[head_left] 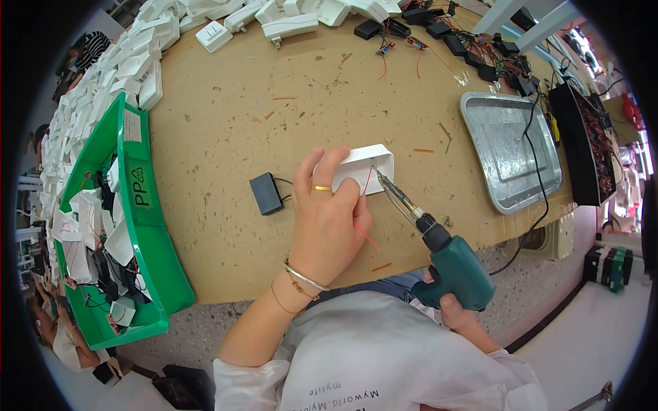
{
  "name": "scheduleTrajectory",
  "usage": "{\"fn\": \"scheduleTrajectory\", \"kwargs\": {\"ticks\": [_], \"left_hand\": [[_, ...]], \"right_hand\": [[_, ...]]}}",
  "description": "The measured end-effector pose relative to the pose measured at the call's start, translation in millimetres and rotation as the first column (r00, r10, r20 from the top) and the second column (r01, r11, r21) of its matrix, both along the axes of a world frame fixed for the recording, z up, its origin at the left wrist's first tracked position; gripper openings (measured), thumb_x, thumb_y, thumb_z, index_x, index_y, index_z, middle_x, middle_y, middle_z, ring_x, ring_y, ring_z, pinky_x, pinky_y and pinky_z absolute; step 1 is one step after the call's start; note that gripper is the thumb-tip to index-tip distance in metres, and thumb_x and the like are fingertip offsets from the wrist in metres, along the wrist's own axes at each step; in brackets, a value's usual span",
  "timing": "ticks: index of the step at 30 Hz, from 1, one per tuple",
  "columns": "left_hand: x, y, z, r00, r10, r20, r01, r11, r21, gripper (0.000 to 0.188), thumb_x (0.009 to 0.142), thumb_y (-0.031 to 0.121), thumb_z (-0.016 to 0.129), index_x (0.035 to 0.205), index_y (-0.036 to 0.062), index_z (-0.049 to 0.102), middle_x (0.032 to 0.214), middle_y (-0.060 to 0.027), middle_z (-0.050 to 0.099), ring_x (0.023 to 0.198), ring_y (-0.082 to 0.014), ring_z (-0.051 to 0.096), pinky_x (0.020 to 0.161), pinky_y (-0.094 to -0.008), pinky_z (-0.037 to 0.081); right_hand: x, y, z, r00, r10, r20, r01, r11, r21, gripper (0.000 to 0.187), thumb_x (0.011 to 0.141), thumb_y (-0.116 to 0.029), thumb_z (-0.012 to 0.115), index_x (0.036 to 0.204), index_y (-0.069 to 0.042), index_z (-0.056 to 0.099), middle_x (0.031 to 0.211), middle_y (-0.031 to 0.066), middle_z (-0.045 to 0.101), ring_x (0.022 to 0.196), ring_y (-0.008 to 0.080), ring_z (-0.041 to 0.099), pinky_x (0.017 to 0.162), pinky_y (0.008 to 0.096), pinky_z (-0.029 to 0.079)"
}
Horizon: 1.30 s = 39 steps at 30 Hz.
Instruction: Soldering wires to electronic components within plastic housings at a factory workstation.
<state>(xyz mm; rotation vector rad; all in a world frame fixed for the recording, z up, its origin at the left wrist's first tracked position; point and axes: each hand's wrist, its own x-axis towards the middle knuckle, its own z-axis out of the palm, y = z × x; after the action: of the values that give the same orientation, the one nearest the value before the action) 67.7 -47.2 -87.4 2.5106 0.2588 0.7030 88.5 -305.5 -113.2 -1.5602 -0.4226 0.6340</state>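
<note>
My left hand [322, 212] is closed around a white plastic casing [380, 157], open side up, steadying it on the table. A thin red wire [367, 237] sticks out from under its fingers, and another red strand rises inside the casing. In my right hand [452, 312], mostly hidden behind the handle, is a dark green pistol-shaped soldering gun [462, 270]. Its metal tip reaches into the casing, by the end of the strand. Left of my left hand lies a small black box [266, 194] whose black leads run under that hand.
A green bin [159, 240] of casings and wired parts stands at the left. White casings [133, 68] are heaped along the far left edge. Black modules [456, 44] with wires lie far right, beyond a metal tray [480, 147]. The tool's black cord [538, 216] crosses the tray.
</note>
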Motion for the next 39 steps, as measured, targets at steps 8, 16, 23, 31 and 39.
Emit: {"fn": "scheduleTrajectory", "kwargs": {"ticks": [8,16,23,31,39], "left_hand": [[0,-2,2,1.0,0.018,0.003,-0.017,1.0,-0.005,0.011,0.068,0.0,0.064,0.071,0.0017,0.054,0.121,-0.0165,0.049,0.117,-0.0408,0.038,0.095,-0.0462,0.035],[2,-4,0,0.999,0.037,0.009,-0.037,0.999,0.001,0.011,0.067,-0.001,0.064,0.07,0.0017,0.053,0.12,-0.0156,0.048,0.116,-0.0405,0.038,0.094,-0.0465,0.035],[2,-4,0,0.999,0.033,0.003,-0.033,0.999,0.015,0.011,0.067,-0.001,0.063,0.07,0.0011,0.053,0.12,-0.0158,0.048,0.115,-0.0405,0.038,0.093,-0.0463,0.035],[2,-4,1,1.0,0.03,-0.003,-0.03,1.0,0.01,0.011,0.067,-0.001,0.064,0.07,0.001,0.054,0.121,-0.016,0.048,0.115,-0.0408,0.037,0.094,-0.0468,0.035],[2,-4,0,0.999,0.026,-0.019,-0.026,1.0,0.009,0.011,0.066,-0.001,0.064,0.07,0.0014,0.054,0.121,-0.0158,0.047,0.115,-0.041,0.037,0.094,-0.0467,0.035]], "right_hand": [[-7,-8,-14,0.988,-0.002,0.155,0.02,0.993,-0.114,0.063,0.079,-0.049,0.065,0.113,0.001,0.047,0.09,0.0065,0.057,0.079,0.0157,0.056,0.073,0.0306,0.046],[-6,0,-5,0.994,-0.018,0.104,0.028,0.995,-0.092,0.061,0.08,-0.046,0.064,0.114,0.001,0.046,0.089,0.0069,0.057,0.082,0.0157,0.056,0.074,0.0305,0.045],[-8,2,-6,0.996,-0.084,0.027,0.084,0.996,-0.031,0.061,0.08,-0.035,0.067,0.119,0.003,0.041,0.092,0.0086,0.057,0.079,0.0141,0.057,0.072,0.03,0.047],[-1,13,5,0.996,-0.08,0.039,0.081,0.996,-0.023,0.067,0.077,-0.034,0.072,0.122,0.005,0.041,0.09,0.0081,0.057,0.074,0.0121,0.057,0.066,0.0263,0.047],[-1,14,7,0.997,-0.063,0.05,0.066,0.996,-0.061,0.068,0.077,-0.035,0.072,0.122,0.005,0.042,0.089,0.0075,0.058,0.073,0.0114,0.057,0.065,0.0257,0.047]]}}
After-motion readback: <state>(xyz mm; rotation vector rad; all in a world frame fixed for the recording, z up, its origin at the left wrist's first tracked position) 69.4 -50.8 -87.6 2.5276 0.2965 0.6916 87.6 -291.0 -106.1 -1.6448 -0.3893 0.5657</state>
